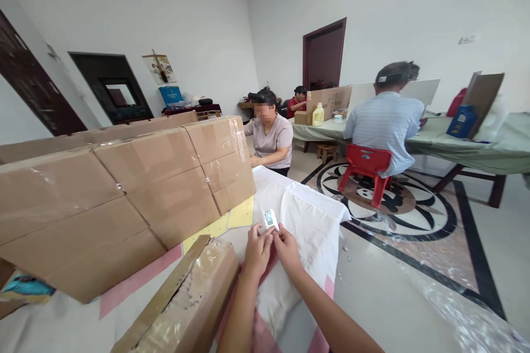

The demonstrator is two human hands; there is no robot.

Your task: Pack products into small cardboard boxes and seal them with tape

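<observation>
Small white device (270,219) is held above the white cloth (310,220), near end pinched by right hand (287,248); left hand (257,251) at its edge, closure can't be told. Both sides should be supported, face kept uncovered.

The device (270,219) looks smooth plastic, the boxes (161,161) matt cardboard.

A small white device (271,220) (grey-green panel (269,217) showing) tilts between left grip (257,248) and right grip (287,248).
</observation>
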